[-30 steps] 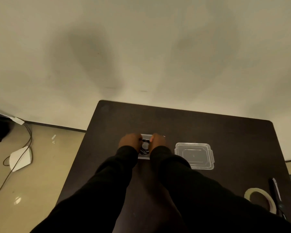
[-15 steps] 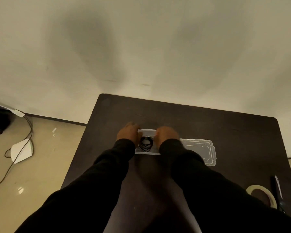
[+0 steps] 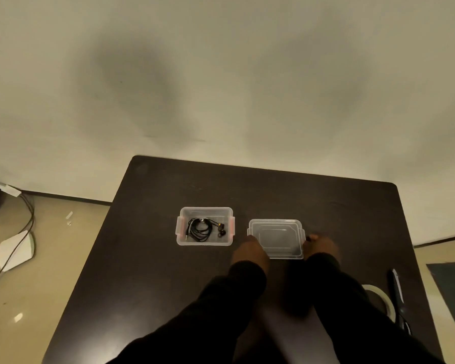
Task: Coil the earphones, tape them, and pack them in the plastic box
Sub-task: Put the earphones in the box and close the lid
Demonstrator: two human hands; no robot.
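Observation:
A clear plastic box [image 3: 205, 241] stands open on the dark table [image 3: 147, 258], left of centre. The black earphones [image 3: 200, 229] lie coiled inside it, with the plug at the left and the buds at the right. The box's clear lid [image 3: 275, 237] lies flat on the table to the right of the box. My left hand [image 3: 250, 252] touches the lid's near left edge. My right hand [image 3: 322, 246] is against its right edge, so both hands hold the lid between them. Both are blurred, and the fingertips are hard to make out.
A roll of tape [image 3: 381, 298] lies at the table's near right, partly behind my right sleeve. A black pen-like tool [image 3: 395, 285] lies just beside it. On the floor to the left are a white device [image 3: 16, 249] and a cable.
My hands left the box with the earphones in it and moved right to the lid. The view shifted, so the box now shows whole.

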